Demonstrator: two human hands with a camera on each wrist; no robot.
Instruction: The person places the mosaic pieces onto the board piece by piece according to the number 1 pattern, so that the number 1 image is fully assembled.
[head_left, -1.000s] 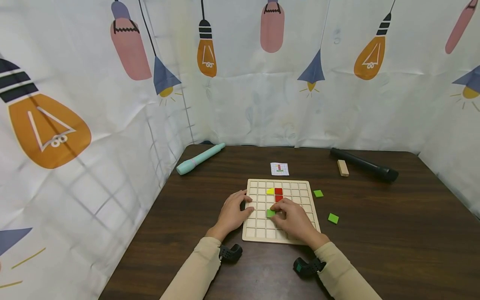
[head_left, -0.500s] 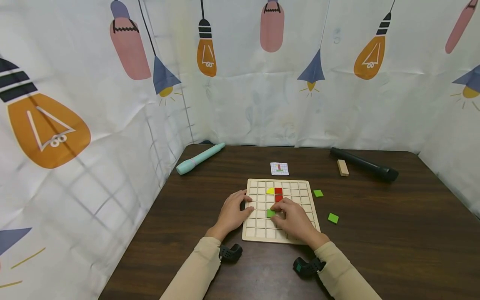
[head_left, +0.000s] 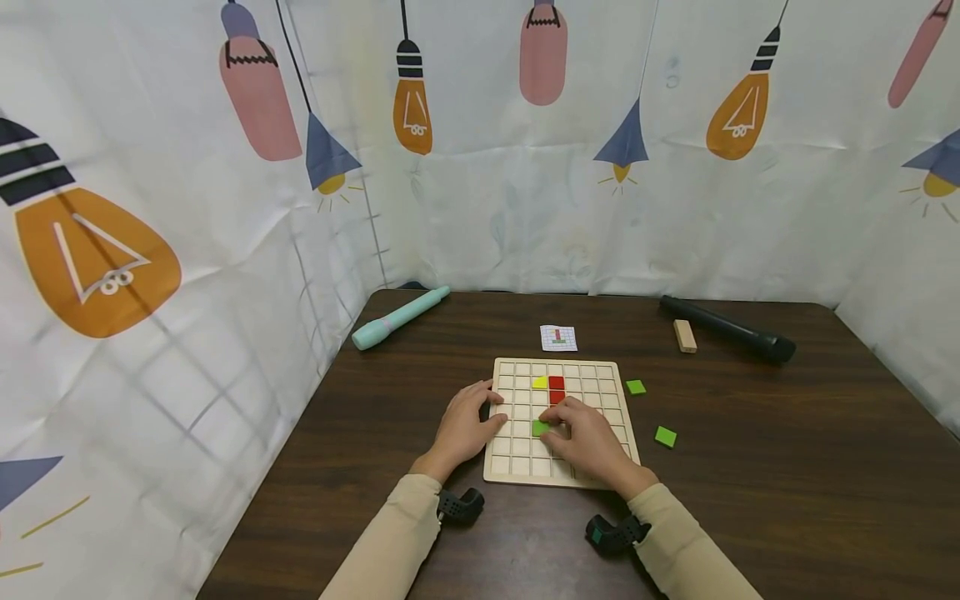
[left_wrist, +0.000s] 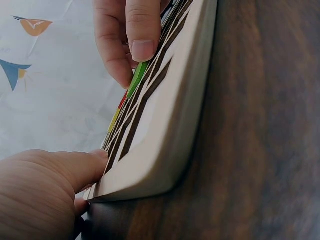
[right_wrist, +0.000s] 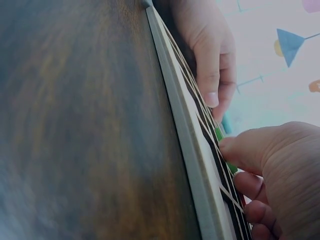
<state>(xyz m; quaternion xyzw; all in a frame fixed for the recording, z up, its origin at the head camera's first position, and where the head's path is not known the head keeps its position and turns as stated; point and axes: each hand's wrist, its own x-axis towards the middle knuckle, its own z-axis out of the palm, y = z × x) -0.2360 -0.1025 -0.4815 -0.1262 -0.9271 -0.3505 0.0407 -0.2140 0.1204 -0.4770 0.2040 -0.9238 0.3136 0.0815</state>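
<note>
A pale wooden grid board [head_left: 592, 375] lies on the dark table. My right hand [head_left: 551, 419] is over its middle and pinches a green tile [head_left: 539, 427] between thumb and fingertips, down in a cell. The left wrist view shows a right fingertip [left_wrist: 142, 47] on the green tile [left_wrist: 136, 80]. In the right wrist view the thumb [right_wrist: 235, 147] touches the tile [right_wrist: 220, 134]. My left hand [head_left: 486, 408] rests on the board's left edge, fingers relaxed. A yellow tile [head_left: 539, 382] and red tiles [head_left: 556, 388] sit further up the board.
Two loose green tiles [head_left: 636, 387] [head_left: 665, 436] lie right of the board. A small pattern card [head_left: 558, 337] lies behind it. A teal pen [head_left: 400, 317] is at back left, a black cylinder [head_left: 727, 330] and a wooden block [head_left: 684, 336] at back right. Printed curtains close in the table.
</note>
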